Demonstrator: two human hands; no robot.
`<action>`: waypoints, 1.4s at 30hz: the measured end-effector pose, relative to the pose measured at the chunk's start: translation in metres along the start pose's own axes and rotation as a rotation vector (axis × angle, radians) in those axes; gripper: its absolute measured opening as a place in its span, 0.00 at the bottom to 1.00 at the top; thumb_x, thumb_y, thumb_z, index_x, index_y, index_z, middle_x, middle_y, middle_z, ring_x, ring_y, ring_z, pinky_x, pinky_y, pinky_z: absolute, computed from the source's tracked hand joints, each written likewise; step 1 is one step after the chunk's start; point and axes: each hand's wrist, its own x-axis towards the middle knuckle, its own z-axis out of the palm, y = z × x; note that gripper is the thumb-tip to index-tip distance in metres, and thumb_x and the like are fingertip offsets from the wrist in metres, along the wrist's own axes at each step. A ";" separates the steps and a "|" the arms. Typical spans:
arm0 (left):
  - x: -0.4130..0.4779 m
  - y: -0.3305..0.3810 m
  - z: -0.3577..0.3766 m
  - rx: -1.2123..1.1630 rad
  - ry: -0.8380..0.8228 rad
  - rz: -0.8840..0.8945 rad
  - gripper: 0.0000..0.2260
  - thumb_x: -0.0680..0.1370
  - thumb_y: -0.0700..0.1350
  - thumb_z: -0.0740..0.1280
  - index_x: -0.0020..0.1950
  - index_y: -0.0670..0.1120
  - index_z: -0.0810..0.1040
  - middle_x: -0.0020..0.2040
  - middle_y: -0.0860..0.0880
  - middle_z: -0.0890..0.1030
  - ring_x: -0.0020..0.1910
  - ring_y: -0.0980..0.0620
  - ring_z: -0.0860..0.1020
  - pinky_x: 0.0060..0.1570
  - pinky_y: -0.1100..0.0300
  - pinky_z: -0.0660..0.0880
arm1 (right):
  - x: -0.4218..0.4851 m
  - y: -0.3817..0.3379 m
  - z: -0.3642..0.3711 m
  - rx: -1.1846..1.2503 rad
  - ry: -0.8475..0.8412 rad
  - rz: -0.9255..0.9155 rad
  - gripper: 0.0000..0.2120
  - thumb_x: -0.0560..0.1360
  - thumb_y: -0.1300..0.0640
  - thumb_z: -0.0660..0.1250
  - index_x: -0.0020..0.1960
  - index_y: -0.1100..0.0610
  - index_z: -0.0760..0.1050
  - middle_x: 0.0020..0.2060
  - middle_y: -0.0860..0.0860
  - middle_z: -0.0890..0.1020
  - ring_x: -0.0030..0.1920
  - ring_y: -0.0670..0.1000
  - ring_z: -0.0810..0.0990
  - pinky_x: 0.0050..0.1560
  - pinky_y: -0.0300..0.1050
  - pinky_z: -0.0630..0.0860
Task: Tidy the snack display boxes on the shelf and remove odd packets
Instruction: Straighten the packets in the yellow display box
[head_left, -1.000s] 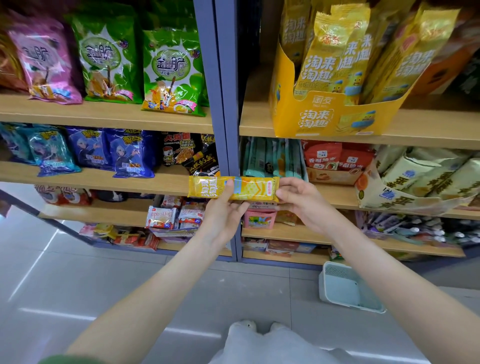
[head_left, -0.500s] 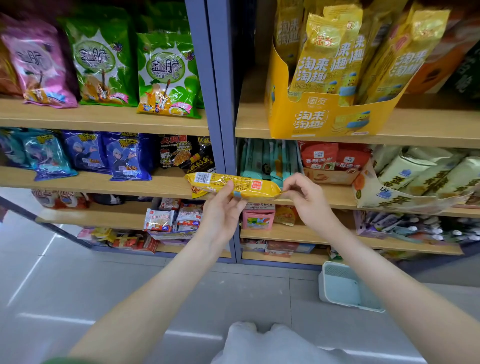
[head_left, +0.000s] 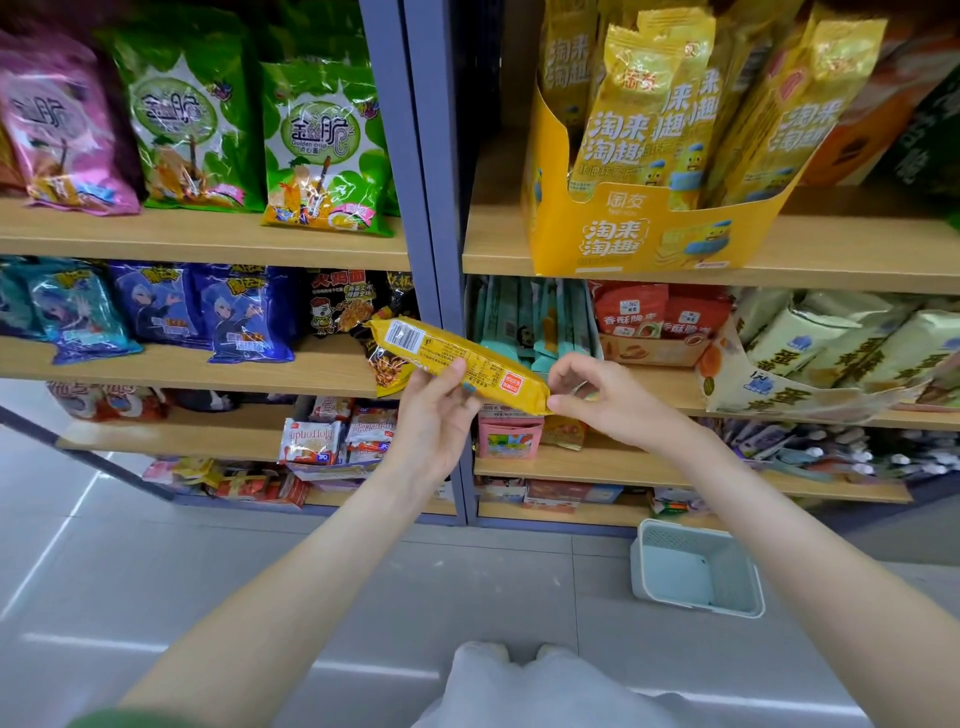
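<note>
A long yellow snack packet is held in front of the middle shelf, its back side with a barcode and a red label facing me. My left hand grips it from below near its middle. My right hand pinches its right end with thumb and fingertips. On the upper right shelf stands a yellow display box with several tall yellow packets upright in it. Below it a red display box holds red packets, next to a row of teal packets.
Green and pink crisp bags fill the upper left shelf, blue bags the one below. A torn pale box of pale green packets sits at the right. A light blue basket stands on the floor by the shelf base.
The yellow packet has been turned over from its front to its back, and its left end has tilted up. My right hand's grip has moved to the very end.
</note>
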 end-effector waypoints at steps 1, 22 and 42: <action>0.001 0.000 -0.001 0.005 0.000 0.001 0.07 0.80 0.33 0.60 0.52 0.44 0.72 0.46 0.46 0.81 0.48 0.49 0.83 0.45 0.53 0.82 | 0.000 0.000 0.001 -0.024 0.016 0.001 0.06 0.77 0.60 0.68 0.47 0.50 0.73 0.45 0.44 0.79 0.46 0.38 0.76 0.51 0.36 0.73; -0.007 -0.003 0.037 1.062 -0.065 0.183 0.04 0.82 0.51 0.61 0.49 0.54 0.73 0.47 0.56 0.79 0.49 0.54 0.80 0.57 0.48 0.77 | 0.005 -0.025 0.024 0.259 0.160 0.104 0.24 0.74 0.56 0.72 0.66 0.48 0.66 0.50 0.42 0.79 0.50 0.45 0.80 0.47 0.44 0.77; -0.033 0.030 -0.001 1.205 -0.432 -0.195 0.20 0.70 0.48 0.75 0.57 0.46 0.72 0.54 0.42 0.80 0.49 0.49 0.78 0.58 0.50 0.76 | 0.010 -0.042 0.046 1.179 -0.053 0.109 0.17 0.78 0.60 0.58 0.66 0.56 0.66 0.59 0.54 0.80 0.63 0.50 0.78 0.51 0.47 0.80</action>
